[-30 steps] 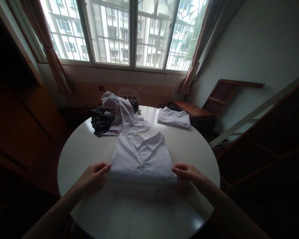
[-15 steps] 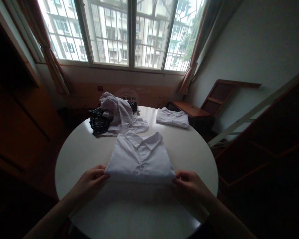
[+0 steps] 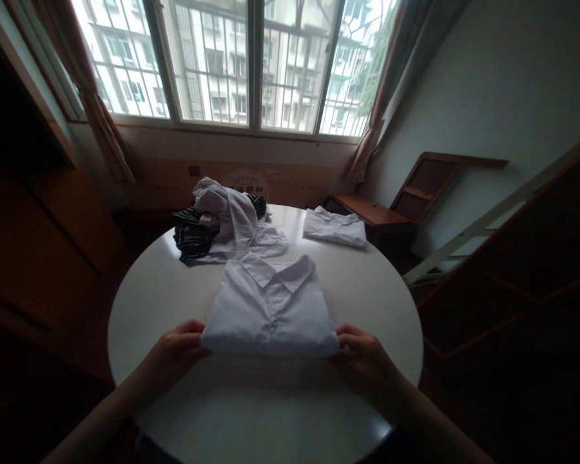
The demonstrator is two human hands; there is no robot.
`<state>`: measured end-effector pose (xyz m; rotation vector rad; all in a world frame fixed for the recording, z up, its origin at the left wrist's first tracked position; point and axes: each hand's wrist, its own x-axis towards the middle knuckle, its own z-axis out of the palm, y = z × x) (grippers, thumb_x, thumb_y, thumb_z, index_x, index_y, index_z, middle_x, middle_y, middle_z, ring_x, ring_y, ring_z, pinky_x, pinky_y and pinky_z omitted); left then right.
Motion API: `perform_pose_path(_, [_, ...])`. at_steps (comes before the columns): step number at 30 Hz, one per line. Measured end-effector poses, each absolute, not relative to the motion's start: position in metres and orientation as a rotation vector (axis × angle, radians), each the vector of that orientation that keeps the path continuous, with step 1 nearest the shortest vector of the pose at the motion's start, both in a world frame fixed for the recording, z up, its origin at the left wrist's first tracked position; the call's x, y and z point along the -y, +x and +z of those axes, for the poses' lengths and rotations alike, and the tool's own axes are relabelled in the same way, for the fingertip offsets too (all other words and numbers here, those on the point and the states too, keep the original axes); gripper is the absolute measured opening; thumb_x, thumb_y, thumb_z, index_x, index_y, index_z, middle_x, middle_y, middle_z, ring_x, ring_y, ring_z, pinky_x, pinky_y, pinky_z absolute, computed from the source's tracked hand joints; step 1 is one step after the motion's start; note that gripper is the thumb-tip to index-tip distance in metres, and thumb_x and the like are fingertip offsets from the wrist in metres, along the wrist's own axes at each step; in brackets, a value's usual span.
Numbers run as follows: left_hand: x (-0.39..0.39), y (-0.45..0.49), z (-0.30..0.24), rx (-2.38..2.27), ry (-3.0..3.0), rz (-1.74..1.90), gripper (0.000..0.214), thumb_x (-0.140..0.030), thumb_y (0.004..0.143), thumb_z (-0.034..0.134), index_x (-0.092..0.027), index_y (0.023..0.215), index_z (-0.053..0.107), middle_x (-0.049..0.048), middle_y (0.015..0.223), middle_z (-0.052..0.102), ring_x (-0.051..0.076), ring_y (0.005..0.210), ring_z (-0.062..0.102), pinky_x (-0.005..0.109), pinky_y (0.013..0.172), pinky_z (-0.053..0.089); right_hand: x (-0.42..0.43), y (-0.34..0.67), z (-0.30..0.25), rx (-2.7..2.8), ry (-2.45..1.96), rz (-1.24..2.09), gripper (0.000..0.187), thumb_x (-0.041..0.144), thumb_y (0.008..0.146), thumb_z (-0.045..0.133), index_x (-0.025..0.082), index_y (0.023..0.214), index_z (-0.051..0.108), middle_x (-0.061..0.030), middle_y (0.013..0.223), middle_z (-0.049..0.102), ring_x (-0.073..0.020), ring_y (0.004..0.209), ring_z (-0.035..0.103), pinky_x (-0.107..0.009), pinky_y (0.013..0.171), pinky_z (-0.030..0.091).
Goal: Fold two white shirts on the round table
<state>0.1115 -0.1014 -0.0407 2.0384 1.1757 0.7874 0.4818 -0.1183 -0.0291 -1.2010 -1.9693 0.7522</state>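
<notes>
A white collared shirt, folded to a compact shape, lies on the round white table with its collar pointing away from me. My left hand grips its near left corner, the thumb and part of the fingers tucked under the cloth. At the near right corner, my right hand is closed on the shirt in the same way. Some fingertips of both hands are hidden by the fabric. The shirt's near edge looks rounded and slightly bulging between the hands.
Toward the back left of the table sits a crumpled heap of pale clothes with a dark striped garment. A second folded white shirt rests at the back right. Beyond it stands a wooden chair.
Both hands have turned slightly and their thumbs have slipped lower under the shirt's near corners. The near edge now looks rounder. The other clothes have stayed in place.
</notes>
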Motion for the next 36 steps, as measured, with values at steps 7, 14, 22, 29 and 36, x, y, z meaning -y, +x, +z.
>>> perform_pose_path(7, [0.111, 0.124, -0.036, -1.238, 2.115, 0.965, 0.016, -0.023, 0.081, 0.049, -0.018, 0.087, 0.064, 0.0053, 0.088, 0.062, 0.012, 0.076, 0.06, 0.021, 0.064, 0.049, 0.124, 0.473, -0.033, 1.953, -1.344, 0.309, 0.009, 0.025, 0.076, 0.053, 0.018, 0.072, 0.057, -0.0029, 0.07, 0.056, -0.0158, 0.067, 0.054, -0.03, 0.062, 0.044])
perform_pose_path(14, [0.114, 0.132, -0.036, -1.465, 1.798, 0.862, 0.033, -0.035, 0.077, 0.054, -0.017, 0.105, 0.053, 0.0085, 0.098, 0.063, 0.019, 0.084, 0.063, 0.032, 0.073, 0.051, 0.111, 0.48, -0.039, 1.634, -1.613, 0.644, 0.038, 0.036, 0.066, 0.063, 0.015, 0.096, 0.053, -0.0105, 0.09, 0.061, -0.0215, 0.077, 0.06, -0.036, 0.067, 0.05])
perform_pose_path(22, [0.099, 0.143, -0.036, -1.282, 1.458, 0.917, 0.056, -0.038, 0.071, 0.058, -0.014, 0.118, 0.041, 0.0158, 0.117, 0.056, 0.025, 0.098, 0.059, 0.038, 0.081, 0.05, 0.082, 0.491, -0.04, 1.486, -1.228, 1.405, 0.058, 0.032, 0.057, 0.07, 0.018, 0.109, 0.049, -0.0131, 0.107, 0.061, -0.024, 0.088, 0.062, -0.037, 0.073, 0.05])
perform_pose_path(29, [0.097, 0.134, -0.04, -1.146, 1.745, 0.815, 0.059, -0.025, 0.078, 0.049, -0.018, 0.131, 0.025, 0.0129, 0.117, 0.056, 0.021, 0.104, 0.056, 0.035, 0.084, 0.046, 0.083, 0.498, -0.036, 1.811, -1.073, 1.248, 0.049, 0.025, 0.07, 0.062, 0.019, 0.114, 0.043, -0.0125, 0.11, 0.06, -0.0221, 0.097, 0.059, -0.038, 0.082, 0.047])
perform_pose_path(36, [0.081, 0.127, -0.038, -1.375, 2.129, 0.764, 0.026, -0.031, 0.083, 0.042, -0.018, 0.105, 0.049, 0.0075, 0.097, 0.063, 0.019, 0.086, 0.06, 0.029, 0.074, 0.047, 0.073, 0.493, -0.036, 2.081, -1.187, 0.738, 0.035, 0.031, 0.078, 0.057, 0.018, 0.111, 0.054, -0.0122, 0.111, 0.059, -0.0243, 0.103, 0.055, -0.04, 0.086, 0.045])
